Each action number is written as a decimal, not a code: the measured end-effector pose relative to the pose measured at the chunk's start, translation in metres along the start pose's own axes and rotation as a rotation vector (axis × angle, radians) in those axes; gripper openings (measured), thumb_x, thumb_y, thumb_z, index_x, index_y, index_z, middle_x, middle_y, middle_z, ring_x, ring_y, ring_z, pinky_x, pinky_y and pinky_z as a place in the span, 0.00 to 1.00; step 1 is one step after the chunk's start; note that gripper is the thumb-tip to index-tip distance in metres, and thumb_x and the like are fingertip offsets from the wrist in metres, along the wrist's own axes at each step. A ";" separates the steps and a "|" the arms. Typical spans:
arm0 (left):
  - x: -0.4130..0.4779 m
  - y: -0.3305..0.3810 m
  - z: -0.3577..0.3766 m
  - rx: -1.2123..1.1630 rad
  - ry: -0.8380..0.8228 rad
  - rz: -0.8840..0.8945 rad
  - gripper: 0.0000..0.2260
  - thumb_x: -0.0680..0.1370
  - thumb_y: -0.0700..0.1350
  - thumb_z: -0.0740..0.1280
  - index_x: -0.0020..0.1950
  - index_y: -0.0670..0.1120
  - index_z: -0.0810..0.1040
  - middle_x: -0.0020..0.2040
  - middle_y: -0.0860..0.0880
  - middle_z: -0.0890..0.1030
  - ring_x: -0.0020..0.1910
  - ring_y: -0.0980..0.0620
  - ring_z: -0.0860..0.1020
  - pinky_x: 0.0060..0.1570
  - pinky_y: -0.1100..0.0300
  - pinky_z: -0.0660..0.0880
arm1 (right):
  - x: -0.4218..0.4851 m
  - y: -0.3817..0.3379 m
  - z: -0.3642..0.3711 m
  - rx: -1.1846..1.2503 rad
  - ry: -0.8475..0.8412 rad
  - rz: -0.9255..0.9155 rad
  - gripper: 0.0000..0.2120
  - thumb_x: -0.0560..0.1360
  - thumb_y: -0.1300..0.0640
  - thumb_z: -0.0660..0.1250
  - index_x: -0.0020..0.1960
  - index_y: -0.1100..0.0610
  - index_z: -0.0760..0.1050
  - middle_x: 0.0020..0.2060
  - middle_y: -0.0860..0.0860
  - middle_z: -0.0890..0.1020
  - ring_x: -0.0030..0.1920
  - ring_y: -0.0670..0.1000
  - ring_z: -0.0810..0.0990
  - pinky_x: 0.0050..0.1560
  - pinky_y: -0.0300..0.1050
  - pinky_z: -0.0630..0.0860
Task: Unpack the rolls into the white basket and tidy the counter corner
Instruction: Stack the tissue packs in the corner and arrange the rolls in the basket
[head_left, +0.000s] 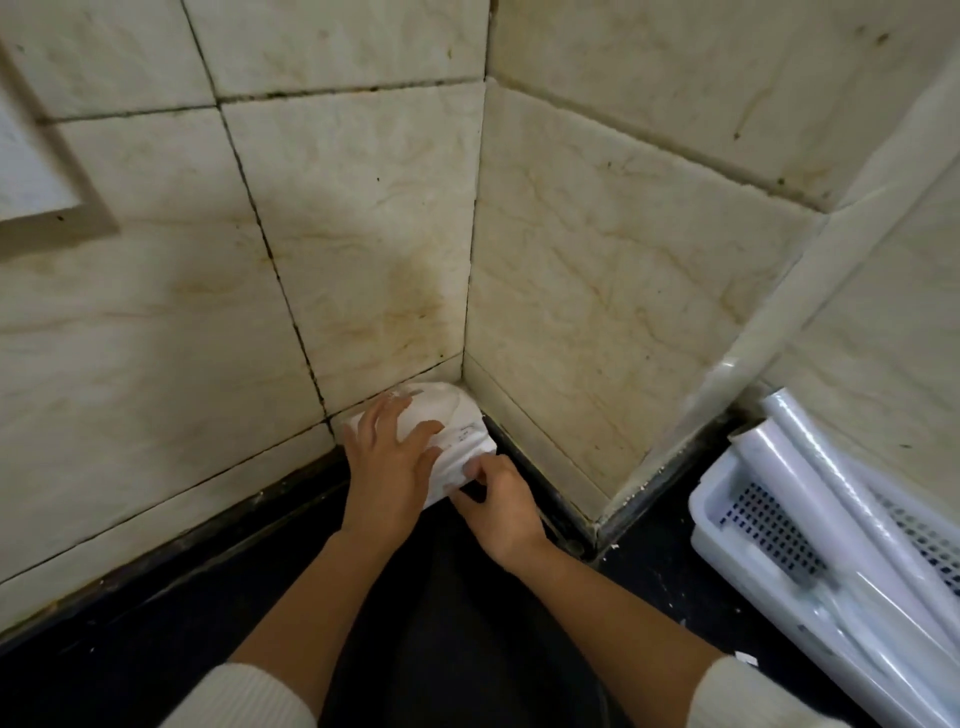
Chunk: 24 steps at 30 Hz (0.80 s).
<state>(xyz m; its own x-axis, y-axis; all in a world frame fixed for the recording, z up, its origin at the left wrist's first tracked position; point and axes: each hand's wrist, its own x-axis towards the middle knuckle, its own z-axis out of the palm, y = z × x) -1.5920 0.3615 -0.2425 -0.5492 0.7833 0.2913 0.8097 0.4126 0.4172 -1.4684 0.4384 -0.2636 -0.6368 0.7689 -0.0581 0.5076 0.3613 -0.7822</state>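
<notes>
A crumpled white plastic bag (451, 415) lies in the corner of the black counter (156, 639), pressed against the tiled walls. My left hand (389, 467) rests flat on the bag with its fingers spread. My right hand (501, 506) pinches the bag's near right edge between thumb and fingers. At the right stands the white basket (727, 514) with a perforated bottom. Several long rolls wrapped in clear film (831, 499) lie in it and stick out over its far rim.
Stained cream wall tiles (363, 234) meet in the corner behind the bag. A tiled column edge (779, 332) juts out between the corner and the basket. Small white scraps (748, 659) lie on the counter near the basket.
</notes>
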 end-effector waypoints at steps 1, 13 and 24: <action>-0.003 0.004 -0.003 0.005 0.016 -0.003 0.12 0.78 0.44 0.66 0.61 0.48 0.77 0.72 0.41 0.67 0.73 0.38 0.59 0.68 0.33 0.58 | -0.009 0.003 -0.006 0.046 0.008 -0.012 0.07 0.74 0.59 0.70 0.49 0.55 0.73 0.49 0.52 0.75 0.48 0.49 0.76 0.49 0.37 0.72; -0.092 0.185 0.036 -0.275 -0.174 0.287 0.19 0.75 0.40 0.64 0.66 0.50 0.70 0.75 0.46 0.60 0.73 0.47 0.57 0.72 0.52 0.60 | -0.148 0.096 -0.185 0.118 0.421 0.046 0.12 0.73 0.65 0.67 0.45 0.47 0.74 0.40 0.47 0.79 0.40 0.43 0.77 0.41 0.33 0.74; -0.107 0.289 0.102 0.051 -0.655 0.384 0.29 0.81 0.58 0.46 0.78 0.46 0.42 0.78 0.46 0.36 0.76 0.48 0.32 0.73 0.52 0.34 | -0.139 0.176 -0.315 -0.232 0.320 0.370 0.09 0.76 0.61 0.67 0.54 0.58 0.80 0.50 0.55 0.83 0.50 0.56 0.81 0.47 0.45 0.74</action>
<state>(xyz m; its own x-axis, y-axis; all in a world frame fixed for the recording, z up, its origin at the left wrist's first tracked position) -1.2778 0.4448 -0.2410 -0.0051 0.9855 -0.1694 0.9363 0.0642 0.3453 -1.1082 0.5615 -0.1982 -0.2004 0.9761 -0.0835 0.8027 0.1147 -0.5853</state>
